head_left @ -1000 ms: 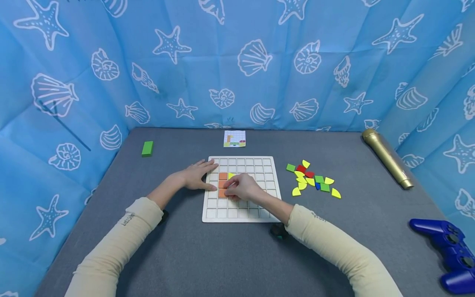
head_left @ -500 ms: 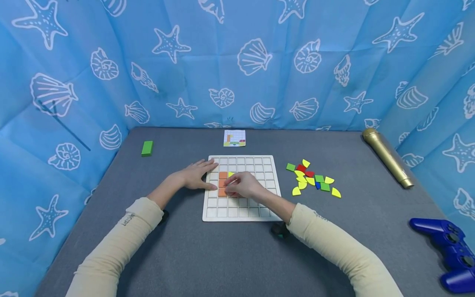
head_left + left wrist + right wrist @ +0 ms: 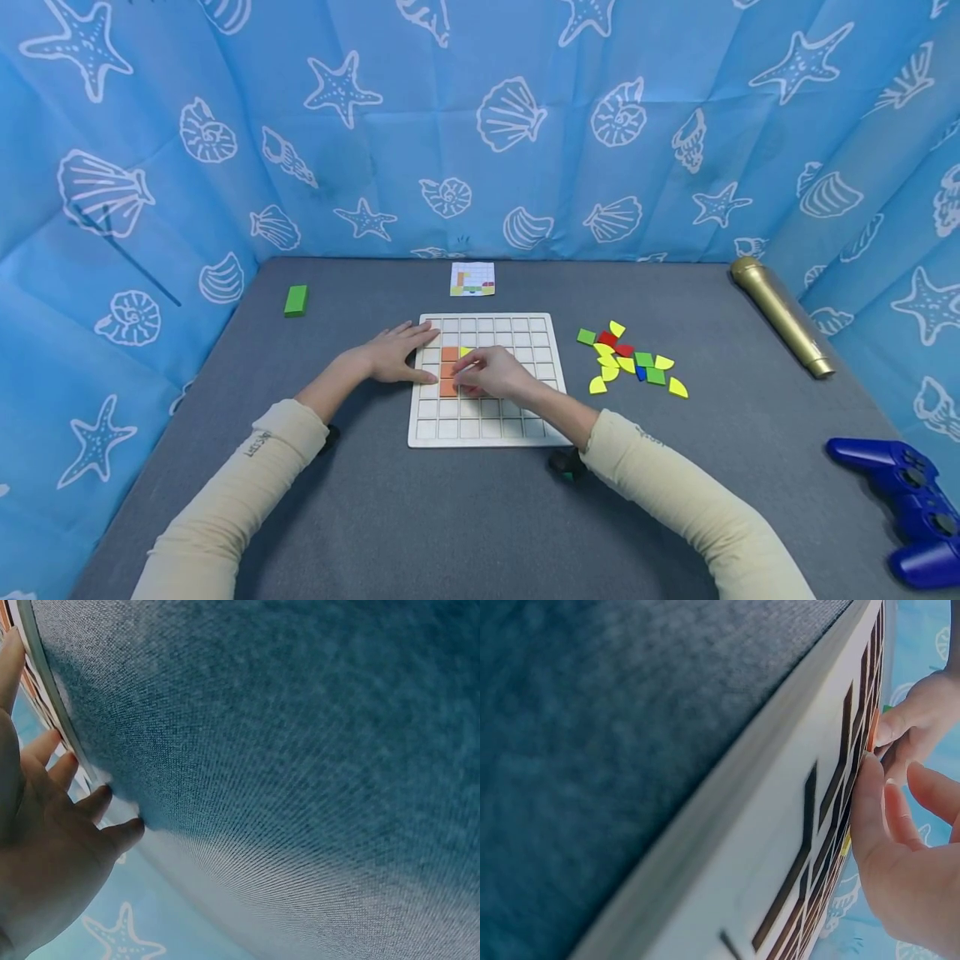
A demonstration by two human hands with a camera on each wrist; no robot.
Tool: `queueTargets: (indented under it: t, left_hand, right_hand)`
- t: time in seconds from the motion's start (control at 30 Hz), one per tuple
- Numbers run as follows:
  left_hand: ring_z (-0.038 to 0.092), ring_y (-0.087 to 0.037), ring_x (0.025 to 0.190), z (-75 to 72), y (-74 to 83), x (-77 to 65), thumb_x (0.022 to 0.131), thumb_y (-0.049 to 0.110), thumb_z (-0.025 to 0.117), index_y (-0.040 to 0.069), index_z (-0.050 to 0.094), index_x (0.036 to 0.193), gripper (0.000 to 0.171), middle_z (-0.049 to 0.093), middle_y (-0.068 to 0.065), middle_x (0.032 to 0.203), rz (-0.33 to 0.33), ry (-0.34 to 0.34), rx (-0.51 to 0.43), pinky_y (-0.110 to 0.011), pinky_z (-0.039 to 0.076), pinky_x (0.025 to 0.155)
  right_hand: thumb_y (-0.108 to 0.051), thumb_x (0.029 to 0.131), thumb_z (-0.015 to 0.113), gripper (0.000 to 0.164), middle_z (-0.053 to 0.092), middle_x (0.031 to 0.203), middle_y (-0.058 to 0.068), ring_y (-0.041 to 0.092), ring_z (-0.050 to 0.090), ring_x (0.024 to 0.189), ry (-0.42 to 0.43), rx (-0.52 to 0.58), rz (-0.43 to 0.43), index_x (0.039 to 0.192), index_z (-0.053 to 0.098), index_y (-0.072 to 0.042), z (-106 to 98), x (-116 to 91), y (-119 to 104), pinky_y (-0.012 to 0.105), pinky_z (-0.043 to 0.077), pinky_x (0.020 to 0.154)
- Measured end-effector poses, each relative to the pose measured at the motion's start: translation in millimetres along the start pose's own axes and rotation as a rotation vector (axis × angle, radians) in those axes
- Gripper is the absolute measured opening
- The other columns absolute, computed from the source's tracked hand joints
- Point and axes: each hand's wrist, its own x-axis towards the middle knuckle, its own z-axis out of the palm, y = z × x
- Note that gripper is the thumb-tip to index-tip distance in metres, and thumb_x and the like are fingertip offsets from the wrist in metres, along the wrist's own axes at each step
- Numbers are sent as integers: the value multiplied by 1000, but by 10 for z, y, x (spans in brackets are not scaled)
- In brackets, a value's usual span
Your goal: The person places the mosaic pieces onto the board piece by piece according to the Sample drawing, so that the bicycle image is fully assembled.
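Bent fingers of the right hand (image 3: pixel 491 375) reach down to the white gridded board (image 3: pixel 468 430), their tips at the lowest orange tile; whether they pinch a tile I cannot tell. Spread wide, the left hand (image 3: pixel 397 355) lies over the board's left edge, thumb and fingertips touching it near the far left corner. Three orange tiles (image 3: pixel 448 369) form a column beside that edge, with a yellow piece (image 3: pixel 464 351) right of the top one. The right hand blocks the head view of the board's middle. Loose green, red, blue and yellow pieces (image 3: pixel 643 360) lie off the board's right edge. Near the desk's (image 3: pixel 360 525) far edge sits a printed card (image 3: pixel 472 280); a green block (image 3: pixel 296 301) stands toward its far left corner, a gold microphone (image 3: pixel 780 317) along its right side, a blue controller (image 3: pixel 911 500) nearer.
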Motion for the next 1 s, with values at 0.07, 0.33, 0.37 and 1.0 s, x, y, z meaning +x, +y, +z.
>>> queueTargets:
  t: [0.07, 0.33, 0.37, 1.0]
  left_hand:
    - [3, -35, 143, -1, -4, 6, 87, 60, 58, 16, 17, 154, 91, 8, -9, 159, -3, -2, 1, -59, 6, 110]
    - [3, -35, 143, -1, -6, 6, 87, 58, 59, 16, 17, 154, 90, 8, -8, 159, -5, 3, -3, -58, 5, 110]
    - [3, -35, 143, 0, -5, 2, 87, 58, 59, 16, 17, 154, 90, 8, -9, 159, -3, 3, -7, -59, 5, 110]
    - [3, -36, 143, -5, -22, -18, 88, 55, 61, 14, 17, 154, 90, 8, -10, 159, 29, 3, -32, -59, 6, 110]
  right_hand:
    - [-11, 93, 63, 22, 68, 92, 8, 18, 66, 82, -7, 16, 0, 112, 66, -1, -10, 0, 3, 32, 55, 72]
    - [-14, 95, 61, 26, 68, 98, 8, 19, 66, 86, -63, 24, -12, 118, 63, -2, -76, -12, 25, 33, 54, 75]
    - [-14, 95, 61, 27, 68, 99, 8, 19, 66, 87, -75, 21, -15, 119, 63, -2, -89, -22, 26, 33, 54, 75]
    - [-11, 101, 50, 42, 55, 126, 29, 21, 64, 98, -197, 360, 17, 135, 45, 12, -758, -224, 165, 43, 42, 97]
